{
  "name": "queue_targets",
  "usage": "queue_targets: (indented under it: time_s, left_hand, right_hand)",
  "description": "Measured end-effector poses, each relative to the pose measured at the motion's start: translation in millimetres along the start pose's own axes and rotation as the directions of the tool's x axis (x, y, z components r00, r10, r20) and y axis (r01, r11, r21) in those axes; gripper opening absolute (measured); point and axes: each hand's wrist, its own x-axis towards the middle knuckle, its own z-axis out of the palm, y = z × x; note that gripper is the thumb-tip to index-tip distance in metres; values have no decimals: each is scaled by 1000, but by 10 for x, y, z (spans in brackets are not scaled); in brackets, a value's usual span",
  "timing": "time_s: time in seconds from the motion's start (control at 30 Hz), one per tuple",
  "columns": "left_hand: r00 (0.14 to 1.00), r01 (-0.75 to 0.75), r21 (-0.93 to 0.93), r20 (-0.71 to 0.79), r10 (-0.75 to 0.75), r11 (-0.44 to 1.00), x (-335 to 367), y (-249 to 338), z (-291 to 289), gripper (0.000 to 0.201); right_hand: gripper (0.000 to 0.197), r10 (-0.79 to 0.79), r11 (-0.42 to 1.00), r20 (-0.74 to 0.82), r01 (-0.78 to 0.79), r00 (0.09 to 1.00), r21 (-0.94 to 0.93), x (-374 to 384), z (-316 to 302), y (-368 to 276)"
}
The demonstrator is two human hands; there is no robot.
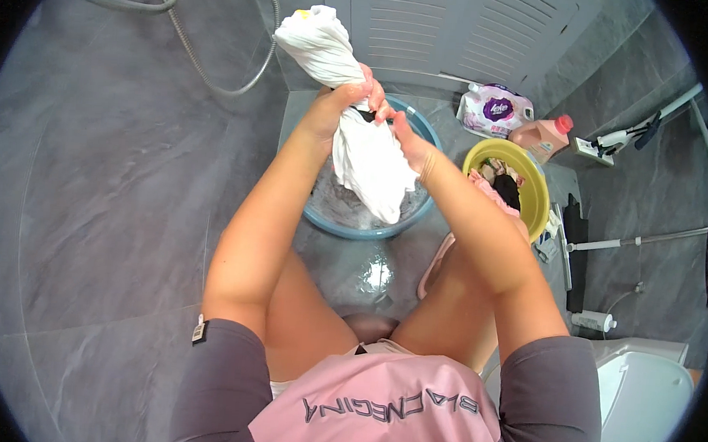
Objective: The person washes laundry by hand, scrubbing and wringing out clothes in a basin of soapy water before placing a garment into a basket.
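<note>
A twisted white cloth garment with a dark patch is held up over a blue basin. My left hand grips its middle, where the upper part is wound tight and sticks out toward the far left. Close beside it, my right hand is closed on the same garment near the dark patch. The lower part hangs loose and bunched toward me, above the greyish water in the basin. Some of the fingers are hidden behind the cloth.
Right of the basin stands a yellow tub with clothes in it. Behind it are a white and purple detergent pouch and a pink bottle with a red cap. A squeegee mop and a toilet are at the right; a shower hose hangs far left.
</note>
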Motion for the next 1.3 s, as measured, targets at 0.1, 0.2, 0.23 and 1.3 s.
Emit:
queue_targets:
  time_s: [0.1, 0.2, 0.23, 1.3]
  left_hand:
    - [998, -33, 148, 52, 26, 988, 53, 91, 2, 18]
    - [992, 1, 148, 127, -20, 989, 46, 126, 32, 20]
    - [991, -1, 150, 129, -19, 989, 39, 121, 44, 20]
    - [731, 540, 834, -532, 427, 115, 101, -713, -389, 40]
  right_hand:
    - [91, -69, 972, 524, -60, 849, 226, 56, 175, 11]
    - [82, -85, 956, 593, -102, 800, 276, 19, 263, 77]
    - [82, -86, 956, 595, -101, 799, 274, 1, 310, 114]
    - [43, -285, 397, -351, -224, 892, -890, 376, -29, 533]
